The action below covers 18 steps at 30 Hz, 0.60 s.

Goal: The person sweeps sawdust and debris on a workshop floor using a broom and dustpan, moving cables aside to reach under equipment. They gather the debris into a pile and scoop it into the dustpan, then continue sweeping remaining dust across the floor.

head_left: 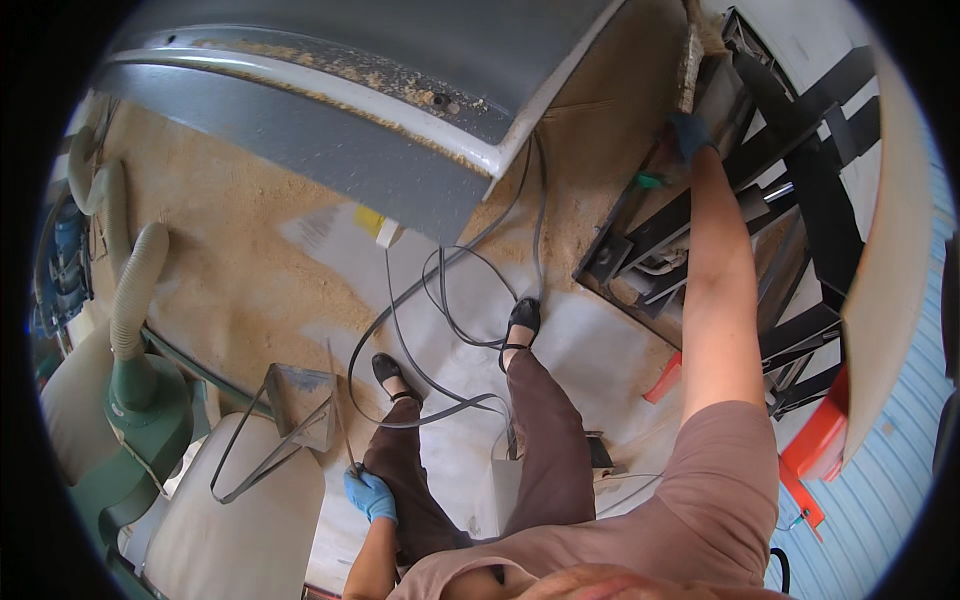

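Observation:
My left hand (370,495), in a blue glove, hangs low beside my left leg with its fingers closed on a thin rod or handle (340,415) that runs up toward a grey metal dustpan (300,405). My right hand (690,135), also gloved in blue, reaches far up and right and rests on a wooden board (690,60) at a black metal machine frame (770,200). Whether it grips the board I cannot tell. My feet in black shoes (520,320) stand on the concrete floor among cables.
A grey and white machine table (330,110) dusted with sawdust fills the top. Sawdust (220,250) covers the floor on the left. Black cables (440,300) loop between my feet. A green dust extractor (140,400) with hoses and cloth bags stands at left. Red parts (815,440) lie at right.

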### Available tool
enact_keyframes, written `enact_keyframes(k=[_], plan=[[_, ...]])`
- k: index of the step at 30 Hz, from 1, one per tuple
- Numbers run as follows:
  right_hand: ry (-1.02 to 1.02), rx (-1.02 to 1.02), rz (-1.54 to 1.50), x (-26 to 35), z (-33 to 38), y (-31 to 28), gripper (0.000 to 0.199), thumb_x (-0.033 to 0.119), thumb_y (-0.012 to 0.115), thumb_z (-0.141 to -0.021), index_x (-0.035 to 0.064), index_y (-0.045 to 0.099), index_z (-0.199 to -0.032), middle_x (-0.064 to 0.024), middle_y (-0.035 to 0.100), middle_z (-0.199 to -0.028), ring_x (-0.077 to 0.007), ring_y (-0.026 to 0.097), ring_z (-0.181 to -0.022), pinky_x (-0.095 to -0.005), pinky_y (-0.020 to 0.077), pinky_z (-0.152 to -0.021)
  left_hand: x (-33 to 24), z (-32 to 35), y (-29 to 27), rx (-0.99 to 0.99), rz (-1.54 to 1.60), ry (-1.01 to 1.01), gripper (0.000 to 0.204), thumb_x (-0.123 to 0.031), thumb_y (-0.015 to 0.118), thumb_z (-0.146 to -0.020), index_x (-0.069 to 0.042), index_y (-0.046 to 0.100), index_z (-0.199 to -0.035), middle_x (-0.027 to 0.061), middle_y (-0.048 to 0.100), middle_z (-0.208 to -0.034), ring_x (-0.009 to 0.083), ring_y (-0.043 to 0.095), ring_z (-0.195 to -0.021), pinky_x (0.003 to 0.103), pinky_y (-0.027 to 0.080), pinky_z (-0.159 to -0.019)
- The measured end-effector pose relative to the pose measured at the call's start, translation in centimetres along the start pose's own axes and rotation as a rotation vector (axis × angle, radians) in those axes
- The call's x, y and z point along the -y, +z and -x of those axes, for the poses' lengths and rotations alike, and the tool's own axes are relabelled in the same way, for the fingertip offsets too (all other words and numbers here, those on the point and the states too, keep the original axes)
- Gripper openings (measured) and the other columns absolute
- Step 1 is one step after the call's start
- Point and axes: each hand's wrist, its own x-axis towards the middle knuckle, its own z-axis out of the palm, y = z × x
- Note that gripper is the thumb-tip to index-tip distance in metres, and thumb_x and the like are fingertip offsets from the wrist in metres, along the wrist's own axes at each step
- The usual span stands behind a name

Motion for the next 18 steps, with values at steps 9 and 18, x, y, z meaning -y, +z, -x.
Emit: enact_keyframes(k=[9,18], plan=[[0.258,0.269,-0.615,-6.7,17.7,10.5,0.066,0.000,0.067,-0.079,0.0106,0.042,-0.138,-0.0100,0.061,-0.081,-0.0231,0.062,-0.065,-0.0394,0.0542,-0.054,-3.0,-0.8,0.8,0.045,-0.081,0.054,0.022,-0.013,0.052,-0.092,0.002,0.064,-0.102,0.0227,0.067,-0.096,0.0399,0.063,-0.088,0.045,0.050,-0.081],[0.573,0.454,-0.858,-3.3,57.2,2.1,0.083,-0.006,0.062,-0.082,0.0111,0.028,-0.157,-0.0085,0.060,-0.097,-0.0158,0.060,-0.073,-0.0309,0.0534,-0.063,-4.2,-0.9,-0.3,0.222,-0.232,0.039,0.018,-0.015,0.053,-0.090,-0.002,0.064,-0.097,0.0231,0.068,-0.092,0.0417,0.064,-0.087,0.047,0.051,-0.079]])
